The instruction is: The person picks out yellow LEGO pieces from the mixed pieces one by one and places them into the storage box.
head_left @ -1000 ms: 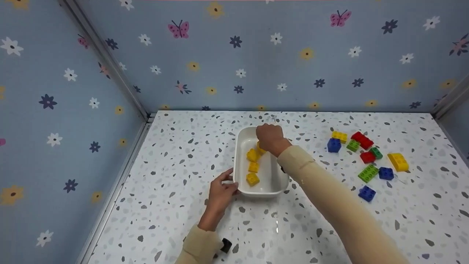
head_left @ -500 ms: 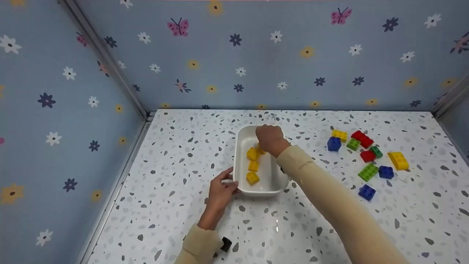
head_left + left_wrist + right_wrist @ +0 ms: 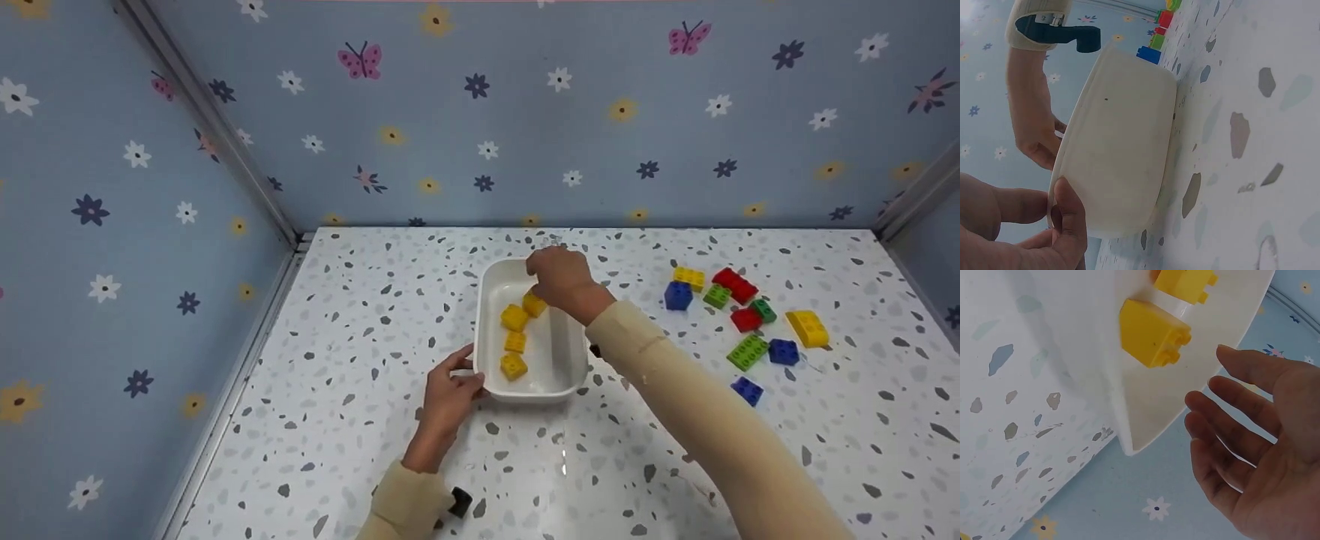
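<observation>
A white rectangular plastic tub (image 3: 493, 292) stands on the speckled table with several yellow toy building bricks (image 3: 514, 318) inside. My left hand (image 3: 447, 394) pinches its near left rim between thumb and fingers, plain in the left wrist view around the tub wall (image 3: 1117, 135). Over the tub's far end is my right hand (image 3: 562, 277), close above the farthest yellow brick (image 3: 534, 304). Seen from the right wrist, that hand (image 3: 1264, 439) has loosely bent, spread fingers and holds nothing. Just beyond its fingertips a yellow brick (image 3: 1154, 333) lies against the tub's inner wall.
Right of the tub lie loose bricks: a blue brick (image 3: 679, 295), a red brick (image 3: 735, 285), a light green brick (image 3: 748, 352) and a yellow curved brick (image 3: 808, 328), among several others. A flower-patterned wall (image 3: 480, 135) rises behind the table.
My right hand has drawn up and slightly right, off the farthest yellow brick, which now shows more fully; its fingers have loosened. The left hand keeps its hold on the rim.
</observation>
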`<state>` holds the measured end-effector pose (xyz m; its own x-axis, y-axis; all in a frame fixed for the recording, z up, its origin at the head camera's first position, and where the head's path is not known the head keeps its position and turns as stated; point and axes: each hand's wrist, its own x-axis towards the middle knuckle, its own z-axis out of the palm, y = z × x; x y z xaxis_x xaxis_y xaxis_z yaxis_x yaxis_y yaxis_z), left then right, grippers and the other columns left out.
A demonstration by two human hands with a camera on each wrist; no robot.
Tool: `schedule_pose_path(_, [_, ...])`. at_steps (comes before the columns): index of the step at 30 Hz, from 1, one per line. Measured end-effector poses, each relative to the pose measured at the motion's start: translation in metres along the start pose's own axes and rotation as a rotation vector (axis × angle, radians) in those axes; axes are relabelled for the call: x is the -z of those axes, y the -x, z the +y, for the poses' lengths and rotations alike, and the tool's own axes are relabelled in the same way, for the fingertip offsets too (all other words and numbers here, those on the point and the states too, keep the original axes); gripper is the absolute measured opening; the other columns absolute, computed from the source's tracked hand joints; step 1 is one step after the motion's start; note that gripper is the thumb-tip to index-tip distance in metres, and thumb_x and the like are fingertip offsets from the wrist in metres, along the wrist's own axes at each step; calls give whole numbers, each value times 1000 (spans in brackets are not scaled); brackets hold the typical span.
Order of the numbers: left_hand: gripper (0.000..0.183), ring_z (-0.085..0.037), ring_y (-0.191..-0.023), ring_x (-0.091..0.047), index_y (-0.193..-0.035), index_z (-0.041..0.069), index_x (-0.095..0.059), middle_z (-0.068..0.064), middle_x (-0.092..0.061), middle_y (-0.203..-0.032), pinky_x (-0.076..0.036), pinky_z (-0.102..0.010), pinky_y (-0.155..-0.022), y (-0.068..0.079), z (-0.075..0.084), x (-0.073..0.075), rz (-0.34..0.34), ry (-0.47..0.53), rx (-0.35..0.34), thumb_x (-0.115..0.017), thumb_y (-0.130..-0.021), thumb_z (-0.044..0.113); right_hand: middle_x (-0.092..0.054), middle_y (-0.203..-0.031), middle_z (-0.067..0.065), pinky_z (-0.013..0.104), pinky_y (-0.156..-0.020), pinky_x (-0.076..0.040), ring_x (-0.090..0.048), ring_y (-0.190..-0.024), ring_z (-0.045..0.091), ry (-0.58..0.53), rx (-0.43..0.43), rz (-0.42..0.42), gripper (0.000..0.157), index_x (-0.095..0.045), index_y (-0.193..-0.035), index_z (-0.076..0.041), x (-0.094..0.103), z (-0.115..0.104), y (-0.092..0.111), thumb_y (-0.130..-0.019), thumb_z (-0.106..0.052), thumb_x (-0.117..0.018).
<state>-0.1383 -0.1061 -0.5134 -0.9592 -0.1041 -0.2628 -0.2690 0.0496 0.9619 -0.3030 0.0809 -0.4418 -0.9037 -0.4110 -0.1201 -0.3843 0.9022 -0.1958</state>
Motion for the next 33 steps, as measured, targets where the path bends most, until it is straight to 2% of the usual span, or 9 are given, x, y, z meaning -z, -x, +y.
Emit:
schedule_pose_path(6, [55, -30, -99, -69, -154, -3, -50, -21, -55, -126, -63, -27, -81, 0, 0, -1, 8, -2, -4, -60, -101, -5, -73, -127, 18, 56, -97, -60, -69, -114, 37, -30, 35, 109, 34, -74, -128, 0, 7, 17, 19, -96, -12, -78])
schedule_pose_path(11, [55, -31, -99, -69, -154, -3, -50, -21, -56, -125, -63, -27, -80, -1, 0, -2, 11, -4, -10, -60, -100, -5, -74, -124, 18, 55, -94, -61, -70, -111, 37, -50, 21, 189, 33, -76, -126, 0, 12, 38, 32, -95, -11, -79])
schedule_pose_path(22, [55, -31, -102, -69, -155, -2, -50, -21, -55, -127, -64, -29, -83, -1, -1, -2, 8, -2, 2, -60, -101, -5, -75, -121, 21, 58, -87, -62, -69, -109, 41, -68, -17, 264, 31, -77, -122, 1, 12, 79, 56, -92, -8, -81])
schedule_pose_path(28, [54, -31, -103, -68, -154, 1, -51, -20, -55, -127, -64, -28, -83, -2, 0, -3, 18, -10, 20, -60, -101, -4, -73, -123, 22, 61, -88, -60, -67, -114, 44, -89, -47, 270, 33, -76, -124, 0, 12, 101, 68, -92, -7, -80])
schedule_pose_path(33, [54, -31, -103, -68, -154, 1, -52, -19, -55, -126, -64, -29, -83, -2, 0, -3, 22, -9, 28, -60, -101, -5, -72, -123, 26, 63, -86, -59, -66, -112, 46, -100, -50, 310, 30, -76, -122, 3, 12, 123, 80, -92, -5, -78])
